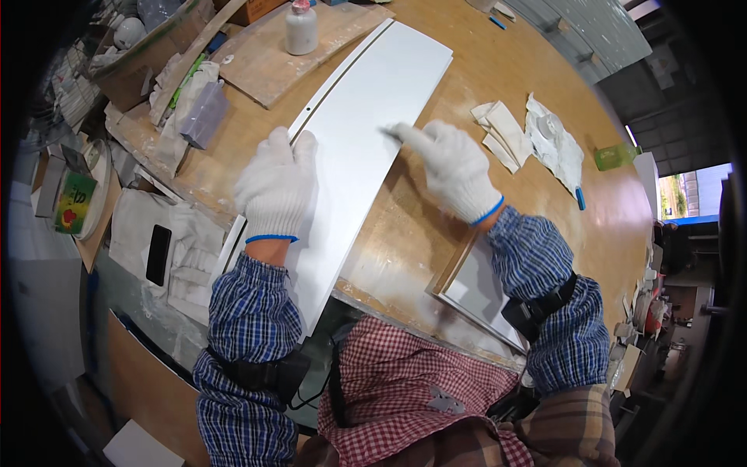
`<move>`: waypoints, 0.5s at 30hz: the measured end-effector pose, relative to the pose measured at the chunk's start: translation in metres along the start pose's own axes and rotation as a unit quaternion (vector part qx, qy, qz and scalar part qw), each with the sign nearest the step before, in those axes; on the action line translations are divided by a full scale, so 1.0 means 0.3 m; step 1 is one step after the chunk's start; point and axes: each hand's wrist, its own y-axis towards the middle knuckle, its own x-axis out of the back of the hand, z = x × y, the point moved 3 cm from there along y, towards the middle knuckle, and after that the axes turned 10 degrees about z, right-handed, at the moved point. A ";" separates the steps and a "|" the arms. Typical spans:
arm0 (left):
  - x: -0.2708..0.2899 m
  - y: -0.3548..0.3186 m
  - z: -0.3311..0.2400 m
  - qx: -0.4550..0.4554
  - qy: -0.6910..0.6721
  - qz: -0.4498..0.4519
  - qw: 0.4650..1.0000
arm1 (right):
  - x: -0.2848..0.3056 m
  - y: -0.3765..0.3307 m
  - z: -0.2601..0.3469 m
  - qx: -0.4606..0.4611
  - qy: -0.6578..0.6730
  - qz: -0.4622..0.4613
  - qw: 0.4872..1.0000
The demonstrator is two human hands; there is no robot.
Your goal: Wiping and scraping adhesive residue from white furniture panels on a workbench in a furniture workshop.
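Observation:
A long white panel point(366, 101) lies slantwise across the wooden workbench, with a groove and a small dark hole along its left side. My left hand point(276, 183), in a white knit glove, grips the panel's left edge, its thumb on the white face. Above the right edge is my gloved right hand point(455, 167), one finger stretched toward the panel. That fingertip is greyish and blurred; whether it touches the surface I cannot tell. The other right fingers are curled and partly hidden. No held object shows there.
A white bottle point(301, 29) stands on a board point(272, 66) at the far side. Folded cloth point(504, 134) and a crumpled sheet point(554, 140) lie to the right. A framed panel point(478, 288) sits near my right forearm. At left, a phone point(159, 254) rests on white cloth.

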 end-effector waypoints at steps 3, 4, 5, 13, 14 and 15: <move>-0.001 -0.004 0.025 -0.016 0.008 -0.025 1.000 | 0.008 -0.065 0.140 0.129 0.084 0.068 0.986; -0.017 0.006 0.020 -0.018 0.007 -0.023 1.000 | 0.009 -0.099 0.174 0.146 0.097 0.121 0.977; -0.014 0.005 0.021 -0.018 0.007 -0.026 0.999 | 0.017 -0.117 0.209 0.169 0.111 0.170 0.965; -0.011 0.012 -0.011 -0.028 0.012 -0.027 0.999 | 0.001 0.037 -0.075 -0.071 -0.064 0.003 0.995; -0.010 0.012 0.004 -0.021 0.015 -0.029 0.999 | -0.009 0.025 -0.010 -0.017 -0.041 0.012 0.999; -0.009 0.009 0.018 -0.020 0.015 -0.040 0.999 | -0.008 0.006 0.058 0.036 -0.018 0.020 0.999</move>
